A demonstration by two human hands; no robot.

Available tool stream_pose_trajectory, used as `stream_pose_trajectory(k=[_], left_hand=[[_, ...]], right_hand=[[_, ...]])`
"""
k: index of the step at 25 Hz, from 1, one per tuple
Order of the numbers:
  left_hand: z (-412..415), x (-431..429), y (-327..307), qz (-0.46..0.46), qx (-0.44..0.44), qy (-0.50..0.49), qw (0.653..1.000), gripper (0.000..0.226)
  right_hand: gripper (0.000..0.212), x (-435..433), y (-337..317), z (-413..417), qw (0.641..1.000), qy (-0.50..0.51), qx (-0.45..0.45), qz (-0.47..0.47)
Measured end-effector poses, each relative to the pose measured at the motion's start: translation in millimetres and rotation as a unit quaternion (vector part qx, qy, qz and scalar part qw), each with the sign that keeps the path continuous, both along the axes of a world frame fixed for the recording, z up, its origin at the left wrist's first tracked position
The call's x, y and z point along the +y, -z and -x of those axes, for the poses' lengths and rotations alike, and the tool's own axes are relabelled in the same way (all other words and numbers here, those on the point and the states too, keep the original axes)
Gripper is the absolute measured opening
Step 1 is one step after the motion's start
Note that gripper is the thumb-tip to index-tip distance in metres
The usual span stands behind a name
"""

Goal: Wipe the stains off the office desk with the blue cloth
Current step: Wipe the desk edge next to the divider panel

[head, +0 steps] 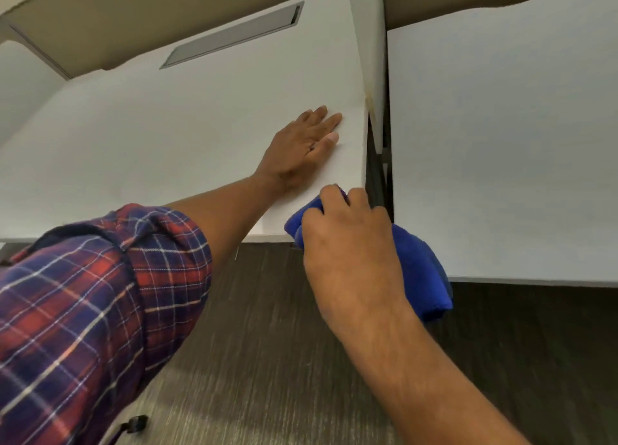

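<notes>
The white office desk [174, 137] fills the upper left of the head view. My left hand [302, 147] lies flat on it near the right edge, fingers spread and pointing away from me. My right hand [347, 244] is closed around a bunched blue cloth [421, 270] at the desk's front right corner. Part of the cloth presses on the corner and the rest hangs past my hand over the floor. A brownish stain [369, 102] marks the desk's right edge where it meets the divider.
A white divider panel [368, 43] stands between this desk and a second white desk [501, 143] on the right, with a dark gap below it. A grey cable hatch [234, 35] is set in the far part of the desk. Dark wood-grain floor [267, 344] lies below.
</notes>
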State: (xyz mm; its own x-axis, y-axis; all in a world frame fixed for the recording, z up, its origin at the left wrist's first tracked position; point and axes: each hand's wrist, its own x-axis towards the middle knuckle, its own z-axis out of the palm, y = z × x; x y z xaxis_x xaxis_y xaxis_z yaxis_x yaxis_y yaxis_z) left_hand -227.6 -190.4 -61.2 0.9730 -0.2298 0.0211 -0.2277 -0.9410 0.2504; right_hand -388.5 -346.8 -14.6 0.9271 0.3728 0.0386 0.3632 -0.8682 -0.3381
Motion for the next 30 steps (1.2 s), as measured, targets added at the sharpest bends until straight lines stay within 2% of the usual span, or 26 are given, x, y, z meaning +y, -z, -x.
stream_pose_trajectory(k=[4,7,10,16,19,23,30], left_hand=[[5,0,-4,0.000,0.000,0.006,1.000,0.059],[7,0,-6,-0.003,-0.008,0.007,1.000,0.059],[10,-3,-9,-0.003,-0.008,0.019,1.000,0.059],[5,-3,-3,-0.024,-0.017,0.010,1.000,0.066],[5,-4,-2,-0.032,-0.023,0.010,0.999,0.067],[7,-3,-4,-0.031,-0.039,0.035,0.998,0.068],[9,-3,-11,-0.032,-0.042,0.057,0.997,0.067]], right_hand=[[0.035,14,28,67,0.990,-0.032,0.111,-0.081],[0.042,5,51,96,0.962,0.086,0.079,-0.245],[0.037,-8,57,93,0.887,0.254,0.005,-0.386],[0.035,-4,72,85,0.731,0.387,-0.034,-0.561],[0.036,24,71,76,0.673,0.421,-0.040,-0.607],[0.037,57,72,66,0.652,0.443,-0.089,-0.609],[0.033,79,79,53,0.653,0.471,-0.138,-0.576]])
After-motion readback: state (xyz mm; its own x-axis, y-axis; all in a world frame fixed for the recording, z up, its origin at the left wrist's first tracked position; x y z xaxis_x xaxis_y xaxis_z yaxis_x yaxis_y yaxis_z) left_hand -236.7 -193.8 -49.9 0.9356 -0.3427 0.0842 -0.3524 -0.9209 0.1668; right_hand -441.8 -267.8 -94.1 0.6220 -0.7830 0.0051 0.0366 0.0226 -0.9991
